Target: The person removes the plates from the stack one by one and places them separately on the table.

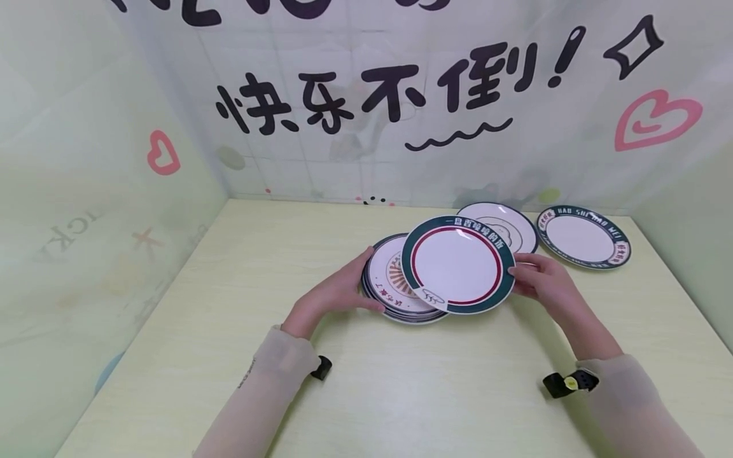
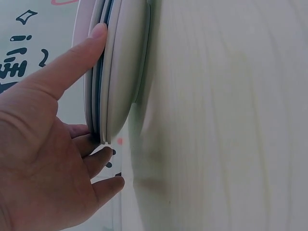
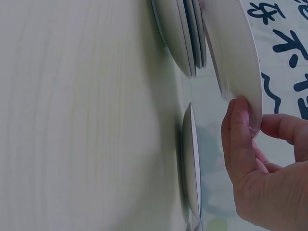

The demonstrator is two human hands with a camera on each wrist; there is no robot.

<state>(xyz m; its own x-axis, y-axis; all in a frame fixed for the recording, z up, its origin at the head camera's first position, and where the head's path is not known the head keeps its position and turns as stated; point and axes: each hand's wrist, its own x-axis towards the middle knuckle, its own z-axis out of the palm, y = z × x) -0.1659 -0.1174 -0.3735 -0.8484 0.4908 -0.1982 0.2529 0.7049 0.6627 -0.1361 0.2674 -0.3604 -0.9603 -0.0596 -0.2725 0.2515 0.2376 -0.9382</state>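
Observation:
My right hand [image 1: 543, 278] pinches the right rim of a white plate [image 1: 457, 264] with a green band and a red ring. In the right wrist view this plate [image 3: 240, 48] is raised and tilted above the stack, thumb on one face and fingers on the other. Under its left part lies a stack of plates [image 1: 385, 280]; the top one has a striped orange-brown print. My left hand [image 1: 338, 286] holds the stack's left side, thumb at the front and fingers behind. In the left wrist view the thumb [image 2: 79, 60] presses across several stacked rims.
A blue-rimmed plate [image 1: 523, 229] lies behind the raised plate, partly hidden by it. To its right is a plate with a dark lettered rim [image 1: 584, 236]. The pale wooden table [image 1: 401, 381] meets a printed cloth backdrop [image 1: 332, 159], with cloth walls at both sides.

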